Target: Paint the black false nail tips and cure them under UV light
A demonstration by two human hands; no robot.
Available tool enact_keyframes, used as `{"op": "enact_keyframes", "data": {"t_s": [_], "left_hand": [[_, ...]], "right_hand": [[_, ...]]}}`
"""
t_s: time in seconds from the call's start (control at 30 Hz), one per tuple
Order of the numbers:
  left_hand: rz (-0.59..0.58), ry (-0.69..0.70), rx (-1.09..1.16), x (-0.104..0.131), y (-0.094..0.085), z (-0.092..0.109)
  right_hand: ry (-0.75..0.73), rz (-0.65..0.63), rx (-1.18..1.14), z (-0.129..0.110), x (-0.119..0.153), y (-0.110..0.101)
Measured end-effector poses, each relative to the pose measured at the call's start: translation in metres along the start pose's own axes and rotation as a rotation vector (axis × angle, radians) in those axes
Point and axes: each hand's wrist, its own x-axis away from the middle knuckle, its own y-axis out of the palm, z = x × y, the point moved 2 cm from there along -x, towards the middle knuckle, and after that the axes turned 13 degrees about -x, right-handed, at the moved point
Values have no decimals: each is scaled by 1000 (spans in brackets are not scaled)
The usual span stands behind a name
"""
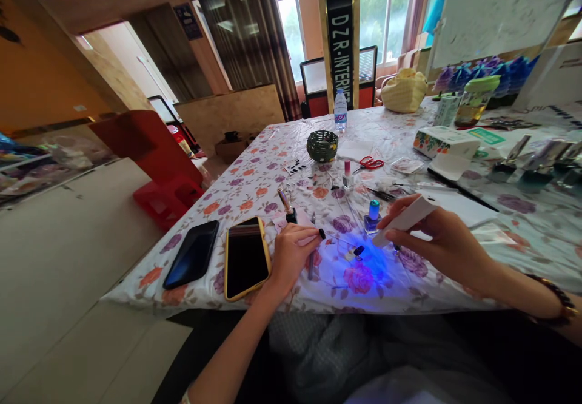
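My right hand (439,234) is closed around a small white UV lamp (404,221), tilted down to the left. Its blue-violet glow falls on the flowered tablecloth and on a small black piece (359,251) standing there. My left hand (295,249) rests low over the table, its fingers pinched together. A small black oval piece (322,233), like a false nail, shows at its fingertips. Behind the lamp stands a nail polish bottle (373,219) with its cap lit blue. A dark bottle with a gold cap (286,205) is just beyond my left hand.
Two phones, one black (191,253) and one yellow-cased (247,258), lie on the left. Farther back are a pink-capped bottle (348,176), red-handled scissors (370,162), a dark woven basket (322,146) and a water bottle (341,111). Several polish bottles stand at right.
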Motion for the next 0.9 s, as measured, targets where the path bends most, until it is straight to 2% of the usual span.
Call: {"op": "enact_keyframes", "data": {"t_s": [0.17, 0.27, 0.4, 0.53, 0.67, 0.77, 0.9], "left_hand": [[33, -16, -44, 1, -4, 3], [47, -15, -63, 0, -5, 4], [50, -4, -77, 0, -7, 7], [55, 17, -82, -1, -8, 11], [66, 40, -80, -1, -9, 16], [69, 52, -71, 0, -9, 18], [38, 77, -49, 0, -7, 21]], "right_hand": [[45, -18, 50, 3, 1, 0], [23, -3, 86, 2, 0, 0], [45, -98, 28, 3, -2, 3], [12, -75, 52, 3, -3, 3], [60, -125, -16, 2, -3, 4], [55, -68, -3, 2, -4, 1], [117, -62, -61, 5, -6, -5]]}}
